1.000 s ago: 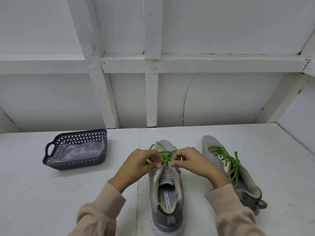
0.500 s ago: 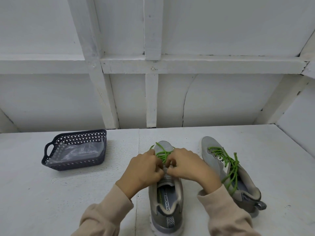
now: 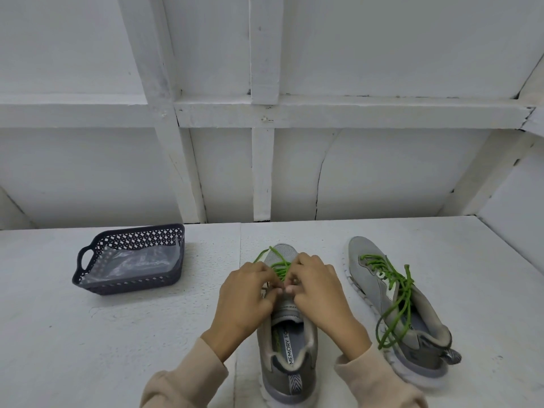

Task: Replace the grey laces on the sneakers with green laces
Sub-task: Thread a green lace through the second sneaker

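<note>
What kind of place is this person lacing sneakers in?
Likely a bare workbench or recording booth, not a lived-in room: a plain white tabletop, a white-painted wall with timber framing, and one dark basket.

Left hand and right hand pinch the green lace over the middle sneaker — laced sneaker right, basket left.

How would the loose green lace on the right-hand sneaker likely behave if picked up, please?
The green lace would probably droop limply: it lies in slack loops over the sneaker. Being threaded through the eyelets, it would likely tug that sneaker.
</note>
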Action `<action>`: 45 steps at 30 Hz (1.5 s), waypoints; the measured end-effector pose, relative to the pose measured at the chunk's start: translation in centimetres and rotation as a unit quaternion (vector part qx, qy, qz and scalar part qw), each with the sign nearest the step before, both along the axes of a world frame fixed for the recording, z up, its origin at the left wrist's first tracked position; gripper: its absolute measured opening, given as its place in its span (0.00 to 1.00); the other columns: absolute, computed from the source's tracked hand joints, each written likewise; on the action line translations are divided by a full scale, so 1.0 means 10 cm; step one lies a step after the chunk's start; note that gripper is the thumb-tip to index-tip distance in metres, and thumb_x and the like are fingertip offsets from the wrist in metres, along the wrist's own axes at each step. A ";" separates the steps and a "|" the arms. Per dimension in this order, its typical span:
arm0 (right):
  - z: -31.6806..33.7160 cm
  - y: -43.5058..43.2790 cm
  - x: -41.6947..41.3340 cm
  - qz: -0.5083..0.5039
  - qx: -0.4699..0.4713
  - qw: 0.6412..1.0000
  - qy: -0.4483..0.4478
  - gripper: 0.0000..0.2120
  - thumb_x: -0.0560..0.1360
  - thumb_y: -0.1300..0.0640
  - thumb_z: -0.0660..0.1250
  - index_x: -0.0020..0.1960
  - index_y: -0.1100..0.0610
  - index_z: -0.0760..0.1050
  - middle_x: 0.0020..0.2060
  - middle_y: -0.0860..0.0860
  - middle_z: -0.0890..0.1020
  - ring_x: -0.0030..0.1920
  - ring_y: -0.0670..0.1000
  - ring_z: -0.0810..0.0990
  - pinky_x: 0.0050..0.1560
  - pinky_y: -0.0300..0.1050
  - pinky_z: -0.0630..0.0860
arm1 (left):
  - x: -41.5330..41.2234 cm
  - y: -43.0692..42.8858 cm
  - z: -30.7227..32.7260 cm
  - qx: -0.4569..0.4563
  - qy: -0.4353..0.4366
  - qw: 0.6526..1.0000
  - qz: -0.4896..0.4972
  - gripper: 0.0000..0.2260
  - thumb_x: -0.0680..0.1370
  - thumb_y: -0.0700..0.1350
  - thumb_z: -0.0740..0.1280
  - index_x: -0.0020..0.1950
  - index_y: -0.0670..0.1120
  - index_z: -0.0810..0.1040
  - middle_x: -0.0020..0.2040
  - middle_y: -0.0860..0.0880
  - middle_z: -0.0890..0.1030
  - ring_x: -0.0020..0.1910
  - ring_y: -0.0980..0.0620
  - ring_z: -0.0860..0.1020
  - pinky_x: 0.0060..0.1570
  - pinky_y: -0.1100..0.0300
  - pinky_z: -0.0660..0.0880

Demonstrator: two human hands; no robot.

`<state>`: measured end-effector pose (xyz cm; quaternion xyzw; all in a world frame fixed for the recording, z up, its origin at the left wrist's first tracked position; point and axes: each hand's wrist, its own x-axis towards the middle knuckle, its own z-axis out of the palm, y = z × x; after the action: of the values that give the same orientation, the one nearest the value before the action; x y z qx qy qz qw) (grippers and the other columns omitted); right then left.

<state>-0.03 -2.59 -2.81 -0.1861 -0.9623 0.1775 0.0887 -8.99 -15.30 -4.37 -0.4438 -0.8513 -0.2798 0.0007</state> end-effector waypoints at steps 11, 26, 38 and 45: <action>-0.15 0.06 0.10 -0.011 -0.443 0.871 0.213 0.10 0.69 0.67 0.74 0.45 0.54 0.85 0.34 0.44 0.82 0.39 0.40 0.77 0.47 0.34 0.72 | 0.15 -0.01 -0.04 0.259 -0.374 0.890 0.044 0.09 0.71 0.40 0.76 0.47 0.47 0.80 0.36 0.50 0.85 0.44 0.58 0.82 0.48 0.70 0.70; -0.20 0.22 0.06 0.081 -0.388 0.892 0.219 0.08 0.67 0.65 0.75 0.38 0.52 0.84 0.34 0.46 0.80 0.44 0.43 0.75 0.50 0.32 0.69 | -0.06 -0.06 -0.10 0.193 -0.377 0.902 -0.079 0.18 0.67 0.49 0.79 0.55 0.50 0.80 0.56 0.58 0.82 0.59 0.65 0.75 0.68 0.55 0.64; -0.12 0.10 -0.02 0.051 -0.386 0.888 0.246 0.14 0.68 0.73 0.71 0.38 0.54 0.82 0.36 0.47 0.81 0.41 0.42 0.79 0.45 0.32 0.73 | 0.07 0.20 -0.17 0.190 -0.297 0.930 -0.098 0.17 0.65 0.64 0.71 0.52 0.75 0.75 0.53 0.72 0.78 0.60 0.69 0.74 0.75 0.51 0.32; 0.26 0.13 -0.06 0.072 -0.479 0.824 0.293 0.11 0.73 0.71 0.67 0.39 0.57 0.79 0.30 0.46 0.78 0.28 0.48 0.72 0.29 0.37 0.69 | 0.00 0.19 -0.27 0.187 -0.268 0.942 -0.082 0.14 0.64 0.66 0.71 0.46 0.63 0.81 0.54 0.68 0.80 0.60 0.69 0.74 0.73 0.52 0.28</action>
<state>-0.60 -1.29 -0.24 -0.0742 -0.6956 0.6681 0.2535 -8.96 -13.38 -7.07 -0.4124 -0.7133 -0.5414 -0.1676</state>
